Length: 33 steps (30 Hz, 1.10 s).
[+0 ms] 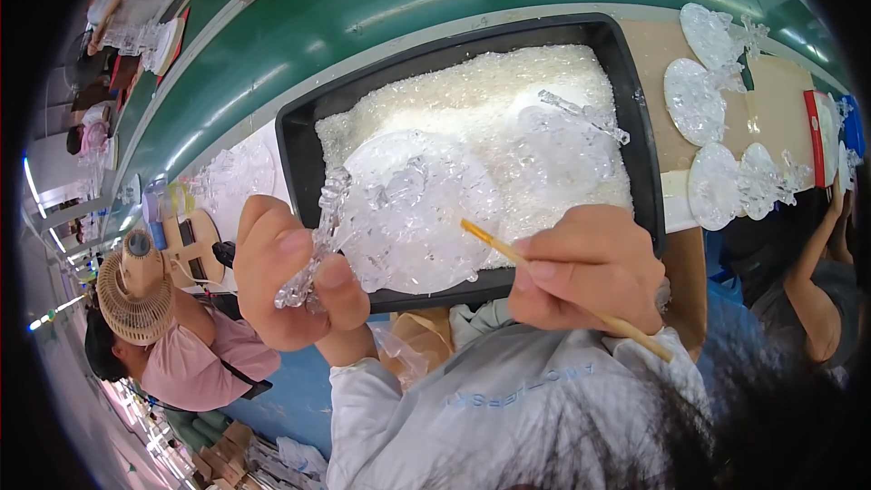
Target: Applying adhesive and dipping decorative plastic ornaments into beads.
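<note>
My left hand [288,277] grips a clear plastic ornament [408,209], a round disc with a moulded figure along its edge, held over the near edge of a black tray [299,127]. My right hand [585,265] holds a thin wooden stick [490,240] like a pen, its tip touching the disc's right side. White, crumbly glitter-like granules [472,95] fill the tray. A second clear disc ornament [572,141] lies on the granules further right.
A green conveyor belt [381,0] runs behind the tray. Several finished clear ornaments [717,82] lie on brown card at the right. One person sits at the left beside a small fan [134,286]; another person's arm [812,281] is at the right.
</note>
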Motion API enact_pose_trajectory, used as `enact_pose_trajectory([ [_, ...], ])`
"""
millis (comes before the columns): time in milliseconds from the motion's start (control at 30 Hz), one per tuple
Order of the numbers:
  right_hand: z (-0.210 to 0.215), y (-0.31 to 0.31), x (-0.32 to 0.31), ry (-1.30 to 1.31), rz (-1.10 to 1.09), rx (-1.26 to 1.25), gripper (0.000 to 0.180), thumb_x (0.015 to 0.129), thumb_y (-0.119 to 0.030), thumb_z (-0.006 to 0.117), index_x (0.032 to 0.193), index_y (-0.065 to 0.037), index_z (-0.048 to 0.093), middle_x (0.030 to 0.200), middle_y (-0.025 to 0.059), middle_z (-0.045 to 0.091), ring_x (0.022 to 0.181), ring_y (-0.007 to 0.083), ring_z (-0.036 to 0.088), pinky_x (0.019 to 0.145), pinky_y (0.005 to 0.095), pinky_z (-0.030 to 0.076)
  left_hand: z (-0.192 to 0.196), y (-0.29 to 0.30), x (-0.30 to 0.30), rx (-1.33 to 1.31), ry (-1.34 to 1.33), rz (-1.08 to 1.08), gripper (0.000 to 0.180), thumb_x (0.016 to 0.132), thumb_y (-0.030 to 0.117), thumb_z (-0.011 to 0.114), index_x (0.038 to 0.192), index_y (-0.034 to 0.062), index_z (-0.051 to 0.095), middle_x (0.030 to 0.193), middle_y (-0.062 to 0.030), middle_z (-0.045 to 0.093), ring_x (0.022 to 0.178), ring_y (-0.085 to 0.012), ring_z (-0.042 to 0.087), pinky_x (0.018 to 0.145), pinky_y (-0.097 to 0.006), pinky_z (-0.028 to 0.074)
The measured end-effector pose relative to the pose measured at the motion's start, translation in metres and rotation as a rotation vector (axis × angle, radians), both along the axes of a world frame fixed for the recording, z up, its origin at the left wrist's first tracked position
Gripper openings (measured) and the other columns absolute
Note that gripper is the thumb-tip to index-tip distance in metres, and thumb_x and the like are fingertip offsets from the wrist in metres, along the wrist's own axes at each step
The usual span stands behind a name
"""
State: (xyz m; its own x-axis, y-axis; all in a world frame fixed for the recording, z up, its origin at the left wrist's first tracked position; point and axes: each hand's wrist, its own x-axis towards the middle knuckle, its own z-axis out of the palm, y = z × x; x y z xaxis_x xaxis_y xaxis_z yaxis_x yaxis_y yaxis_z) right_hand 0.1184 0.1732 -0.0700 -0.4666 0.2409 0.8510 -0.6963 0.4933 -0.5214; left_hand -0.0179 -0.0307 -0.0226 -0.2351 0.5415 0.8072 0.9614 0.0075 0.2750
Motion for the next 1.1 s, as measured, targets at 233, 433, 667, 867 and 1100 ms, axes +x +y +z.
enact_pose_trajectory([
  [233,0.002,0.003,-0.001,-0.007,0.022,0.031,0.034,0.064,0.005,0.072,0.096,-0.001,0.059,0.075,0.0172,0.067,0.042,0.0159,0.052,0.039,0.0245,0.038,0.003,-0.010,-0.007,-0.053,0.023,-0.067,0.045,0.086,-0.004,0.054,0.129,-0.0058,0.043,0.080,-0.0160,0.050,0.067,-0.0192,0.037,0.055,-0.031,0.028],
  [433,0.000,0.004,0.002,0.016,-0.014,-0.031,0.037,0.063,0.007,0.072,0.097,0.000,0.059,0.073,0.0164,0.066,0.042,0.0160,0.053,0.038,0.0245,0.038,-0.008,0.000,-0.004,0.118,-0.070,-0.013,0.035,0.089,0.011,0.058,0.118,-0.0063,0.053,0.059,-0.0055,0.042,0.053,-0.0166,0.030,0.051,-0.033,0.021],
  [667,0.000,0.004,0.004,0.052,0.002,-0.056,0.035,0.065,0.005,0.073,0.095,-0.001,0.059,0.077,0.0177,0.068,0.044,0.0163,0.055,0.039,0.0250,0.038,-0.018,-0.003,-0.003,0.299,-0.050,0.082,0.035,0.091,0.015,0.061,0.117,-0.0066,0.051,0.058,-0.0078,0.046,0.054,-0.0168,0.032,0.052,-0.034,0.023],
  [867,0.006,0.006,0.005,0.025,-0.022,-0.043,0.033,0.067,0.002,0.080,0.093,-0.002,0.061,0.079,0.0179,0.069,0.048,0.0177,0.059,0.041,0.0251,0.040,-0.020,-0.002,-0.004,0.318,-0.046,0.056,0.035,0.092,0.015,0.060,0.118,-0.0060,0.048,0.060,-0.0078,0.047,0.055,-0.0170,0.033,0.053,-0.036,0.024],
  [1100,0.006,0.005,0.009,0.013,-0.029,-0.037,0.038,0.065,0.000,0.084,0.095,-0.004,0.062,0.084,0.0179,0.069,0.052,0.0184,0.061,0.046,0.0270,0.044,-0.023,-0.002,-0.003,0.357,-0.017,0.089,0.036,0.093,0.013,0.058,0.122,-0.0047,0.045,0.063,-0.0071,0.046,0.054,-0.0169,0.034,0.053,-0.037,0.023],
])
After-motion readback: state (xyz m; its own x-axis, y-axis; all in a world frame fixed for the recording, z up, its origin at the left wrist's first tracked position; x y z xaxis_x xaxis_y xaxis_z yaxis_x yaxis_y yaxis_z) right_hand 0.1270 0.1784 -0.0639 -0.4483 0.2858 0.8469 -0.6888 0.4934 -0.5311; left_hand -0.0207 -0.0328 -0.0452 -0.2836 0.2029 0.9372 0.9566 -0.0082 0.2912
